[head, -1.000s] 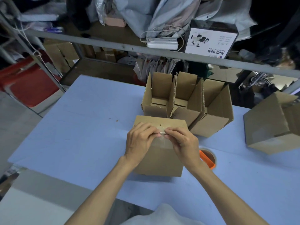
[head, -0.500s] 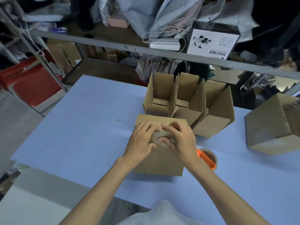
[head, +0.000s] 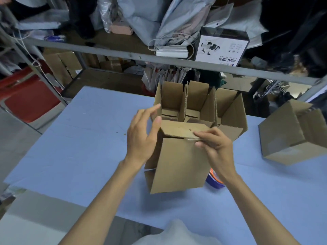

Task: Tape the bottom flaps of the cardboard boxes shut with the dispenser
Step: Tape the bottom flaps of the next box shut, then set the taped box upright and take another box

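A small brown cardboard box (head: 182, 165) stands tilted on one edge on the blue table (head: 79, 138), its closed flaps facing up and away from me. A strip of clear tape (head: 190, 138) shines along its upper edge. My right hand (head: 217, 147) pinches that taped edge between thumb and fingers. My left hand (head: 141, 137) is at the box's left side with fingers spread, the thumb by the top corner. The orange and purple tape dispenser (head: 216, 181) lies on the table behind the box's right side, mostly hidden.
Three open-topped cardboard boxes (head: 230, 121) stand in a row just behind the held box. Another box (head: 286, 137) lies tipped at the right. A grey metal shelf rail (head: 123, 53) with bags and a white carton crosses beyond the table. A red chair (head: 26, 101) stands at left.
The box has been raised from lying flat onto its edge. My left hand came off the top and opened beside it. My right hand now pinches the taped edge.
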The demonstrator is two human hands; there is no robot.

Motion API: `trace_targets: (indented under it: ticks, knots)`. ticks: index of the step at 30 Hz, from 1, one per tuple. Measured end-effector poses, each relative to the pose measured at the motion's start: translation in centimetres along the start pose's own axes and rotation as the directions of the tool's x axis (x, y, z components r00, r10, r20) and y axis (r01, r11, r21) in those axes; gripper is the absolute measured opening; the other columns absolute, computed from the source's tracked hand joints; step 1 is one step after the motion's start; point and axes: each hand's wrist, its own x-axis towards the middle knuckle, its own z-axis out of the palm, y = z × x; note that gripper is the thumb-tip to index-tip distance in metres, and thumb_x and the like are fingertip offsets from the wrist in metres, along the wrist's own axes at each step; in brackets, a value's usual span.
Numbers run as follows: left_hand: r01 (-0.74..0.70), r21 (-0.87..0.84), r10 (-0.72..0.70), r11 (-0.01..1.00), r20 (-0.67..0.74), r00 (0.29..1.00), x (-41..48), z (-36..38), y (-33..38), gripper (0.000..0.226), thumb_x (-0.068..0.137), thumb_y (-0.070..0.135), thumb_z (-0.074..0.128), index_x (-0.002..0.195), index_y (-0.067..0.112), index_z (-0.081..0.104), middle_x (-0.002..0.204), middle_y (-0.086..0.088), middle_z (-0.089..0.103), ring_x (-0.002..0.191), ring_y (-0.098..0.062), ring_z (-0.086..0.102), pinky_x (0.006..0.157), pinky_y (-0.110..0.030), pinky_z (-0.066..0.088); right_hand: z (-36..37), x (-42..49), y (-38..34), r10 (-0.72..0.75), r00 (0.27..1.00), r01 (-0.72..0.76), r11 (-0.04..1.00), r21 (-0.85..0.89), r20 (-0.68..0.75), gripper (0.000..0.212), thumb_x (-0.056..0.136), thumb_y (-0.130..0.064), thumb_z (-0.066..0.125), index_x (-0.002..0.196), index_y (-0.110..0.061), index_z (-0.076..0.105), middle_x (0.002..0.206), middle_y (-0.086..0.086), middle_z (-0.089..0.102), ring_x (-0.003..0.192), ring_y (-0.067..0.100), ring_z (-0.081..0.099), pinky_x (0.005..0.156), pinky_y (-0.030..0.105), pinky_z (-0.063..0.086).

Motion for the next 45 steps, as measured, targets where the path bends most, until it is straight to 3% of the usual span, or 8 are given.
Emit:
trace_targets:
  ticks: [4,9,16,20,23,29,33,45]
  knots:
    - [0.372,0.004,-0.343,0.928,0.394,0.853,1.3,1.5,1.2,0.034,0.092,0.038,0.059,0.122,0.024,0.056,0.116,0.005,0.063,0.109,-0.014,0.059,0.094,-0.038,0.049,-4.8,2.0,-0.7,0.063,0.998,-0.06,0.989,0.133,-0.022,0.04,0.077,0.008,0.07,0.097,-0.026,0.075,0.085,0.001,0.061,0.082,0.009,0.056,0.069,0.018,0.046]
    - [0.349,-0.027,-0.241,0.937,0.671,0.701,0.7,4.0,4.7,0.02,0.088,0.01,0.058,0.101,0.024,0.065,0.095,0.005,0.072,0.091,-0.013,0.068,0.084,-0.046,0.057,-10.8,1.3,-0.3,0.163,0.976,-0.151,0.984,0.095,-0.146,0.044,0.082,0.009,0.064,0.095,-0.032,0.075,0.093,-0.008,0.071,0.093,0.012,0.062,0.085,0.034,0.051]
    - [0.227,0.017,-0.192,0.974,0.597,0.779,-1.1,11.0,12.0,0.011,0.084,0.015,0.05,0.08,0.011,0.06,0.072,-0.007,0.065,0.064,-0.023,0.059,0.055,-0.034,0.046,-15.6,-4.0,-0.6,0.341,0.843,-0.366,0.93,0.021,-0.416,0.046,0.084,-0.036,0.071,0.127,-0.031,0.058,0.122,-0.012,0.061,0.115,0.004,0.056,0.094,0.025,0.047]
    - [0.2,0.066,-0.202,0.978,0.561,0.803,-1.4,15.1,14.9,0.011,0.082,0.013,0.051,0.085,0.01,0.061,0.073,-0.005,0.063,0.067,-0.02,0.054,0.057,-0.032,0.039,-17.6,-6.6,-1.5,0.378,0.885,-0.344,0.924,0.168,-0.271,0.066,0.073,-0.049,0.063,0.135,-0.028,0.051,0.133,-0.009,0.057,0.126,0.007,0.049,0.099,0.027,0.043]
    - [0.198,0.036,-0.185,0.98,0.545,0.818,-1.2,17.8,16.3,0.022,0.081,0.01,0.055,0.102,0.014,0.06,0.089,-0.003,0.067,0.083,-0.02,0.06,0.072,-0.032,0.047,-19.4,-7.1,-1.2,0.4,0.904,-0.372,0.911,0.178,-0.155,0.075,0.073,-0.034,0.068,0.142,-0.026,0.04,0.144,-0.011,0.046,0.133,0.004,0.041,0.106,0.032,0.037]
    - [0.297,-0.041,-0.219,0.954,0.58,0.785,0.8,22.5,17.4,0.048,0.077,0.016,0.066,0.123,0.021,0.054,0.112,0.003,0.064,0.086,-0.004,0.062,0.073,-0.019,0.049,-23.3,-4.0,1.9,0.375,0.867,-0.37,0.926,0.08,-0.329,0.056,0.082,0.008,0.058,0.126,-0.026,0.06,0.116,-0.016,0.067,0.112,0.007,0.061,0.094,0.03,0.05]
    - [0.229,-0.017,-0.176,0.973,0.59,0.788,4.0,26.0,17.9,0.059,0.073,0.008,0.073,0.128,0.013,0.051,0.119,-0.005,0.061,0.101,-0.018,0.063,0.089,-0.038,0.053,-24.9,0.9,4.5,0.287,0.891,-0.347,0.93,-0.122,-0.352,0.057,0.082,0.007,0.056,0.131,-0.022,0.055,0.112,-0.012,0.067,0.105,0.002,0.062,0.092,0.022,0.049]
    - [0.058,0.237,-0.165,0.97,0.461,0.872,9.1,36.3,15.5,0.062,0.083,0.008,0.072,0.136,0.005,0.04,0.129,-0.013,0.056,0.119,-0.026,0.054,0.098,-0.032,0.046,-27.3,9.2,13.7,0.247,0.964,-0.233,0.587,-0.775,-0.103,0.049,0.09,-0.004,0.052,0.138,-0.007,0.045,0.123,0.009,0.058,0.114,0.026,0.052,0.09,0.038,0.048]
